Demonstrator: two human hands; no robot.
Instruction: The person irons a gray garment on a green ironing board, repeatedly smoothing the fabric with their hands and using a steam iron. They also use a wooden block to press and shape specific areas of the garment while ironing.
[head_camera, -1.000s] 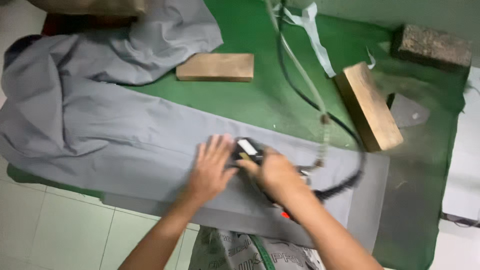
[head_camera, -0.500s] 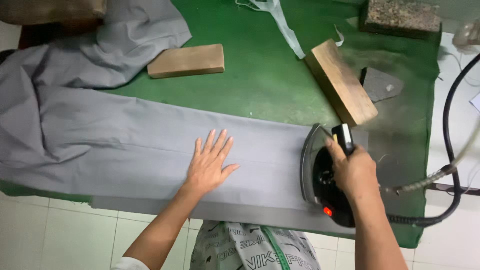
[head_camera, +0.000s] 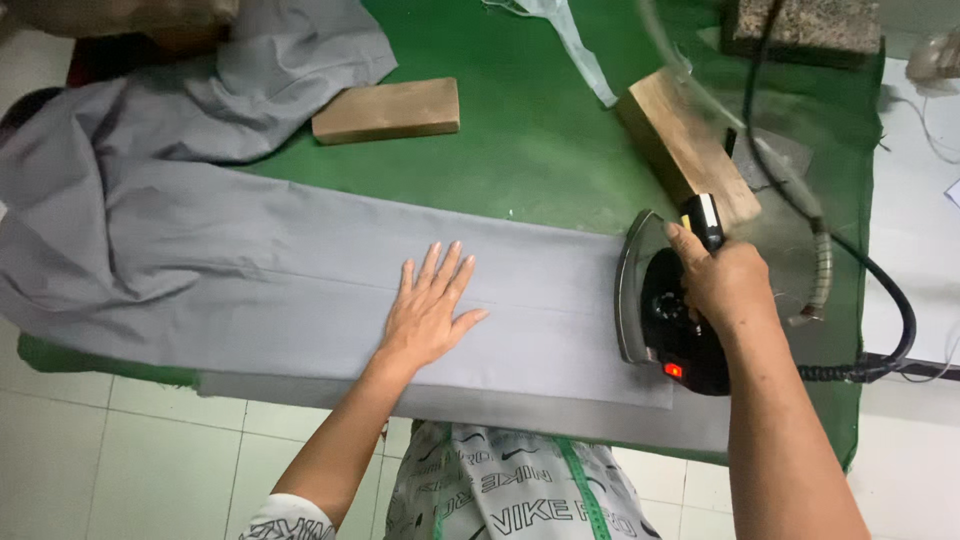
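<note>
A grey garment (head_camera: 250, 270) lies stretched flat along the green ironing table (head_camera: 530, 130), its left part bunched and hanging over the edge. My left hand (head_camera: 430, 310) rests flat on the cloth with fingers spread. At the garment's right end my right hand (head_camera: 722, 285) grips the handle of a black steam iron (head_camera: 655, 300), tipped up on its side so the metal soleplate faces left. A red light glows on the iron's lower body.
Two wooden blocks lie on the table, one (head_camera: 387, 110) at the back left, one (head_camera: 680, 150) behind the iron. A stone block (head_camera: 800, 28) sits at the back right. The iron's black cord and hose (head_camera: 880, 300) loop to the right. White floor tiles show below.
My right hand slid the iron from the middle of the garment to its right end and tipped it up. My left hand stayed flat on the cloth.
</note>
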